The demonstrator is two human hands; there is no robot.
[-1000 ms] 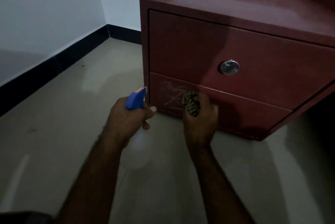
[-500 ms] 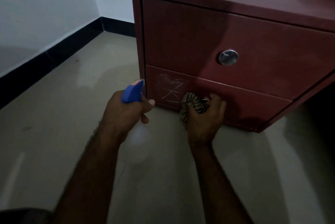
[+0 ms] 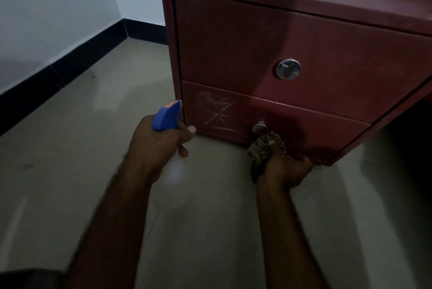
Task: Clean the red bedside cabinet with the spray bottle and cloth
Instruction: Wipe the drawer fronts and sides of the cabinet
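At cabinet base edge, right fingers clutch cloth; left fingers grip spray bottle.

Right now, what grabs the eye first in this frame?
The white scribbles on the lower drawer of the red bedside cabinet, left of its small knob, stand out most. Beside them the left hand grips the spray bottle, blue head near the cabinet's left front corner. The right hand holds the patterned cloth at the drawer's bottom edge, below the knob.
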